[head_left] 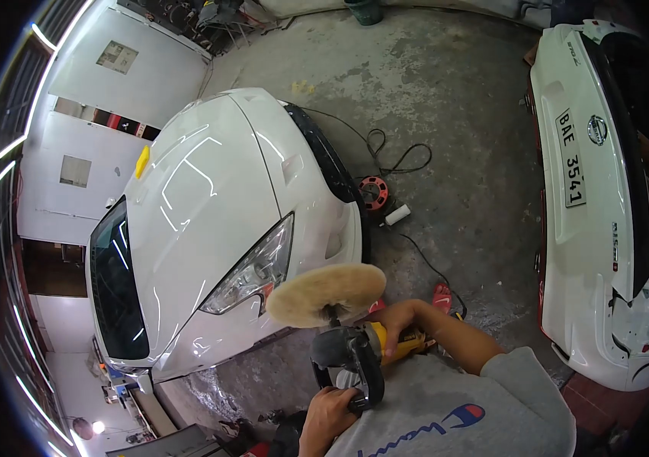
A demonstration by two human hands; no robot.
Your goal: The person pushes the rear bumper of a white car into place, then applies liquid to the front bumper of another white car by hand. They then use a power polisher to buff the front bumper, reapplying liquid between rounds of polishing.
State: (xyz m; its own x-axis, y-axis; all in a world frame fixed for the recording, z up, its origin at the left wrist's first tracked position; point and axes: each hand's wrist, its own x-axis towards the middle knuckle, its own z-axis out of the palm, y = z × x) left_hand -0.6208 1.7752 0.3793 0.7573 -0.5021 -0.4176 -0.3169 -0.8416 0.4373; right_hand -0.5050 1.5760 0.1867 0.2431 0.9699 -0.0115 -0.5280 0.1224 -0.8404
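Note:
I hold a yellow-and-black polisher in both hands, close to the front corner of a white car. My left hand is wrapped round its black loop handle, low in the view. My right hand grips the yellow body from above. The polisher's round, fluffy tan pad faces away from me and overlaps the bumper corner in this view, just beside the headlight. Light strips reflect off the glossy hood.
A yellow cloth lies near the windshield. On the concrete floor are a red cord reel, a white bottle and loops of black cable. Another white car stands at the right. A dark green bucket is at the top.

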